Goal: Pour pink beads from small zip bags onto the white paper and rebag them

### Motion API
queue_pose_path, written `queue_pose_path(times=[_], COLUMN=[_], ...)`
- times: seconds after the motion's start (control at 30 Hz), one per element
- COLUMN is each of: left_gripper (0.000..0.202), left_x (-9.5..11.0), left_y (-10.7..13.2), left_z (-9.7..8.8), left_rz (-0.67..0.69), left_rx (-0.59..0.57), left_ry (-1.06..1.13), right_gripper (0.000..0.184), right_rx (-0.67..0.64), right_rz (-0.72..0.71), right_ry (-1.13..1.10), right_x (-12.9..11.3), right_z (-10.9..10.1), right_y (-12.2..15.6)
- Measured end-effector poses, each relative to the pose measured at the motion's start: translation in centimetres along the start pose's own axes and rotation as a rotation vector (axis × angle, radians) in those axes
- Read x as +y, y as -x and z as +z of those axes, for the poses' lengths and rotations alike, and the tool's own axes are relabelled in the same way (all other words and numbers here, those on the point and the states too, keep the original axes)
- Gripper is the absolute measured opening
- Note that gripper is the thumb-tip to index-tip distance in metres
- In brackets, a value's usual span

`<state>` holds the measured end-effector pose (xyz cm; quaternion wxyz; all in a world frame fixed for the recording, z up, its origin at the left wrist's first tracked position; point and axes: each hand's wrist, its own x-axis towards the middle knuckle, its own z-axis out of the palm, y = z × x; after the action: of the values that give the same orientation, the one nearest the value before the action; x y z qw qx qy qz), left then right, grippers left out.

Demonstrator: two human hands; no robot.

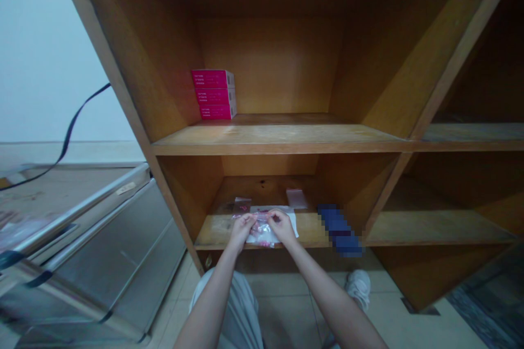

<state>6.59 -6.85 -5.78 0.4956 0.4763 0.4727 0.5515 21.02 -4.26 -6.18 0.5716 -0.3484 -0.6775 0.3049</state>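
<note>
My left hand (244,225) and my right hand (281,224) are closed at the upper edge of a clear plastic bag (264,233), their fingertips pinching it from both sides. Small pink pieces show near the bag's bottom; their kind is too small to make out. Under the bag lies a white sheet (292,219) on the lower shelf (309,237). Just behind my left hand rests a small clear bag (242,205) with a few reddish bits in it. Farther back on the right is another small clear bag (297,198), lying flat.
Three pink boxes (216,95) are stacked at the left of the upper shelf (282,139). A blurred-out blue object (339,229) overhangs the lower shelf's front edge on the right. On the left stands a metal-framed cart (106,251), with a dark strap (69,133) above it.
</note>
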Motion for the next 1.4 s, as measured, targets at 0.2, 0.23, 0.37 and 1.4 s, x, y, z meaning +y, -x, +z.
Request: queue_pose_path(times=[0.2, 0.23, 0.37, 1.4], left_gripper=[0.034, 0.034, 0.032, 0.037], left_x=[-0.1, -0.2, -0.6, -0.3], left_y=[-0.1, -0.2, -0.3, 0.0], left_z=[-0.1, -0.1, -0.3, -0.1], left_rz=[-0.027, -0.029, -0.031, -0.063], left_rx=[0.000, -0.001, -0.003, -0.081], left_ry=[0.044, 0.055, 0.102, -0.053], right_gripper=[0.011, 0.011, 0.012, 0.032], right_rx=[0.001, 0.000, -0.003, 0.144], right_rz=[0.009, 0.012, 0.027, 0.262], right_ry=[-0.014, -0.013, -0.019, -0.221], right_x=[0.3, 0.3, 0.5, 1.9], right_z=[0.1, 0.1, 0.1, 0.0], right_y=[0.0, 0.0, -0.1, -0.1])
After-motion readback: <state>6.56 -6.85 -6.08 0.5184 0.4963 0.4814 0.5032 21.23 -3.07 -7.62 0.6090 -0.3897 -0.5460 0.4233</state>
